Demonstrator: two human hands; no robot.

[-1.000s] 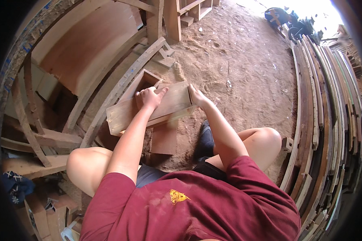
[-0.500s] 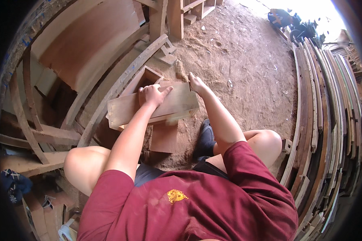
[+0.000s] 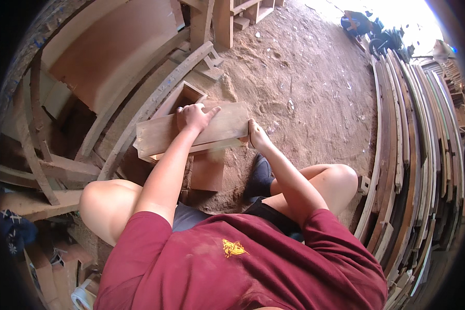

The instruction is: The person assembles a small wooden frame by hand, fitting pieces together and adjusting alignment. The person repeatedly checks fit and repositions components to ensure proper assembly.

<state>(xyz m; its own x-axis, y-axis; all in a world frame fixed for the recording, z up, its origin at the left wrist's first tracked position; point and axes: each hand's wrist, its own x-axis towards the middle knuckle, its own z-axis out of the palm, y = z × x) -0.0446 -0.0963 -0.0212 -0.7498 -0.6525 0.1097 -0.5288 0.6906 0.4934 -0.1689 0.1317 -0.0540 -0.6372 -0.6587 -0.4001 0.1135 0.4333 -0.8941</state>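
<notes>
A pale wooden drawer (image 3: 225, 121) lies tilted in front of me, its long flat side facing up. My left hand (image 3: 194, 118) grips it, fingers curled over the far edge and thumb spread along the board. At the drawer's right end is my right hand (image 3: 257, 134), its fingers closed and pressed to the corner. Anything inside those fingers is hidden. Under the drawer stands a reddish-brown wooden piece (image 3: 207, 171). Just behind it sits another open wooden drawer (image 3: 194, 93).
Curved wooden frame parts (image 3: 155, 98) and a large brown panel (image 3: 113, 57) fill the left side. Long boards (image 3: 398, 155) are stacked along the right. Sandy, dusty ground (image 3: 305, 77) stretches ahead. Dark blue cloth (image 3: 15, 232) lies at lower left.
My right hand has come down along the drawer's right end, toward me, from its far corner. The left hand keeps its hold, and the drawer has barely shifted.
</notes>
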